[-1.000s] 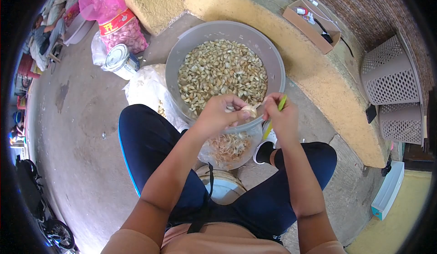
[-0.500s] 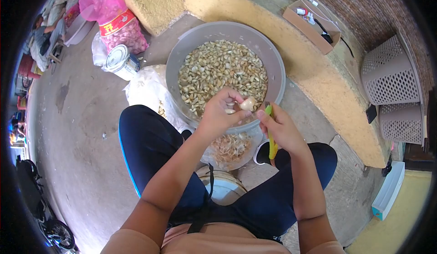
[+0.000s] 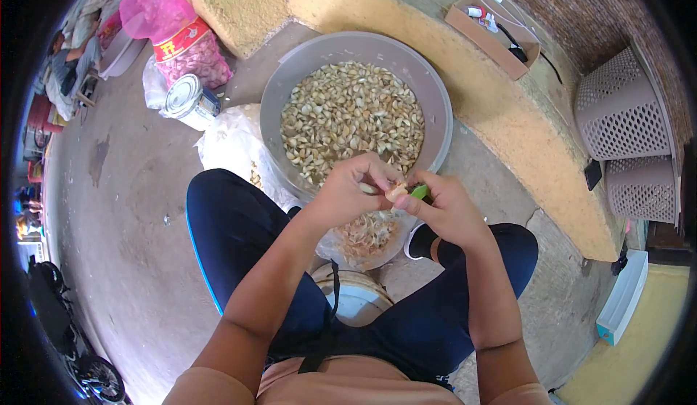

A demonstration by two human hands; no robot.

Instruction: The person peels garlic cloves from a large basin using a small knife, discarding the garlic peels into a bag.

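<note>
My left hand [image 3: 353, 191] pinches a pale garlic clove [image 3: 396, 192] between thumb and fingers, in front of my lap. Closed around a small knife [image 3: 420, 192] with a green and yellow handle, my right hand [image 3: 451, 210] meets the clove from the right. Most of the handle is hidden by the fingers, and the blade is hard to make out. Beyond both hands stands a large grey basin [image 3: 440, 107] holding many garlic cloves [image 3: 352, 111] in liquid. Below them, garlic skins [image 3: 369, 236] lie on clear plastic.
A white plastic bag [image 3: 231, 143] leans by the basin's left side, near a metal can [image 3: 190, 100] and a pink mesh sack [image 3: 192, 56]. A yellow ledge [image 3: 508, 129] curves along the right, bearing a cardboard box [image 3: 494, 42]. A person [image 3: 72, 60] sits far left.
My hands have come together, the right moving left to the clove. The knife has turned, so its yellow handle end no longer shows below my right hand.
</note>
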